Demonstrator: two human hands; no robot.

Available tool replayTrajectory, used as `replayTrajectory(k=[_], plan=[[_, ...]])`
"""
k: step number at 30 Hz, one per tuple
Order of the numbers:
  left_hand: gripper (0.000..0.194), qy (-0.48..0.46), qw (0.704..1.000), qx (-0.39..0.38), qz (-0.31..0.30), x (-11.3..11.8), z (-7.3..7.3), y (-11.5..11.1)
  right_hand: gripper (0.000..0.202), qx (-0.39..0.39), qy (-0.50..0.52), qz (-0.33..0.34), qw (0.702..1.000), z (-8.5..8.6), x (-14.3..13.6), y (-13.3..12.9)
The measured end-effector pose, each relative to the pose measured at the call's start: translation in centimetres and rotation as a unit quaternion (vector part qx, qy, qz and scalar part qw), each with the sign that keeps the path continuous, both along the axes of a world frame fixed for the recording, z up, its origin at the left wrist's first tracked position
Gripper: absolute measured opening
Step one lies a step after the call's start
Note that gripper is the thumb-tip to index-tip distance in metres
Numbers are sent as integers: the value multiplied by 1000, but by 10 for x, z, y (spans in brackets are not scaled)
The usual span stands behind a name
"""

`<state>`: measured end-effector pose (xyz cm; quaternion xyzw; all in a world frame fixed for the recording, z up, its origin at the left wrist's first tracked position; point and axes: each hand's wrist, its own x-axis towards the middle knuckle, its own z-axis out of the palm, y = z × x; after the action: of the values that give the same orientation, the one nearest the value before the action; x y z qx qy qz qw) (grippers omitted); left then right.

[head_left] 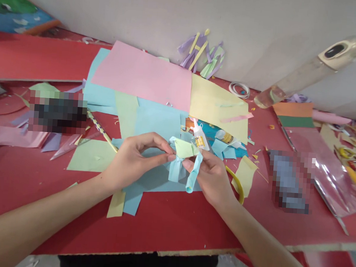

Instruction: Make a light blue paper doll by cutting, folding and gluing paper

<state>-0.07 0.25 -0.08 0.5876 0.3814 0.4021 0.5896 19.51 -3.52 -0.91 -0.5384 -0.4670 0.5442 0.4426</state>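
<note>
Between my two hands, above the blue paper, is a small paper figure [184, 149] folded from pale green and light blue paper, with rolled and flat blue strips hanging down. My left hand [136, 157] pinches its left side between thumb and forefinger. On the other side, my right hand [213, 174] grips the figure near the green piece; some of its fingers are hidden behind the paper. Just behind the figure lies a white glue bottle [199, 136] with a yellow label, and a second glue bottle [228, 138] rests to its right.
Pink paper [145, 76] and yellow paper [218, 106] lie at the back of the red table [159, 225]. Purple and green paper figures [198, 55] lean on the wall. A clear bottle [303, 79] stands back right. Yellow scissor handles [238, 184] show beside my right hand.
</note>
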Motion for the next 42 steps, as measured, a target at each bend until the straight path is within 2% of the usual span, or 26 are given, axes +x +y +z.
replayTrajectory(k=[21,26,34,42], plan=[[6,2,999,-49,-23,1,-1,0,15,-25,113,37,993,-11,5,-1],[8,13,998,-53,-29,2,1,1,12,-11,120,28,992,-10,4,0],[9,28,999,-25,-38,1,2,1,20,-3,90,14,996,-11,4,0],[10,2,994,-85,-71,0,0,3,21,-14,125,13,992,-10,3,1]])
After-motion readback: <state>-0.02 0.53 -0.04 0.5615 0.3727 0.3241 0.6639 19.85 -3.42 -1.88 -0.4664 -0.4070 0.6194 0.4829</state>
